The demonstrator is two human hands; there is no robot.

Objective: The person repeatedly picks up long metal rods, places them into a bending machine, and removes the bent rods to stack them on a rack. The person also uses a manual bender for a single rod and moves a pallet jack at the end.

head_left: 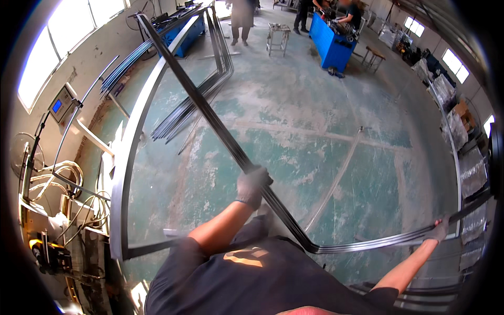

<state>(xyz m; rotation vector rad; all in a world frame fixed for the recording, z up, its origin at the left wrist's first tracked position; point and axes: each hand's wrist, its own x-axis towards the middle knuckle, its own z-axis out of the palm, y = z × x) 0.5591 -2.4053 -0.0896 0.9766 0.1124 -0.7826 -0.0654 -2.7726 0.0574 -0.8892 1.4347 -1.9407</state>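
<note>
A bundle of long, dark metal tubes (226,137), bent at a rounded corner near my body, crosses the view from the upper left and then turns off to the right. My left hand (252,185), in a pale glove and slightly blurred, is closed around the bundle near the middle of its long leg. At the far right, my right hand (440,230), gloved too, grips the other leg beyond the bend. The far left end of the tubes lies on or just above a pale metal frame (137,123); contact there is unclear.
More bent tubes (223,65) lie on the floor ahead. Coiled hoses (68,173) and a control box (62,104) line the left wall. A blue workbench (329,44) with people, a stool (277,39) and wrapped goods (455,131) stand farther off. Another person (242,18) stands ahead.
</note>
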